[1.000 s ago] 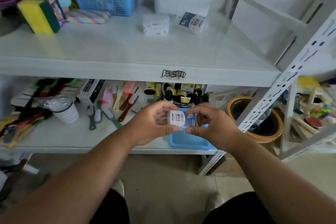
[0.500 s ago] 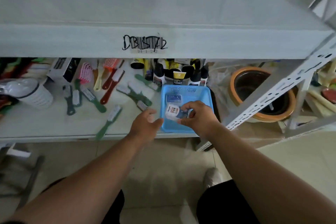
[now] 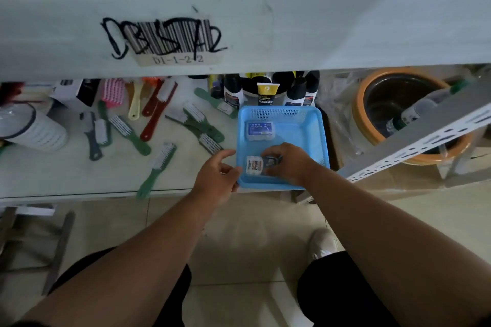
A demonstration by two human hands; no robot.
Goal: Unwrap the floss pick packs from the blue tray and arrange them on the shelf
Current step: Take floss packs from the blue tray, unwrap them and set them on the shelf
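Head view: right hand (image 3: 285, 164) pinches a floss pick pack (image 3: 254, 166) in the blue tray (image 3: 317, 125); left hand (image 3: 216, 180) loose, empty. The slick wrap risks slipping.

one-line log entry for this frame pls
stage: pick from tray | right hand: grips floss pick pack in blue tray | left hand: empty, at tray edge | second pack: lying in tray

The tray (image 3: 320, 138) sits at the front edge of the low shelf (image 3: 53, 178), open on top. The upper shelf (image 3: 292, 29) hangs over its back half, so room above is tight there. Bottles (image 3: 265, 93) stand just behind it. Brushes (image 3: 202, 127) lie close on its left. A slanted metal bar (image 3: 414, 138) and a pot (image 3: 398, 103) block the right
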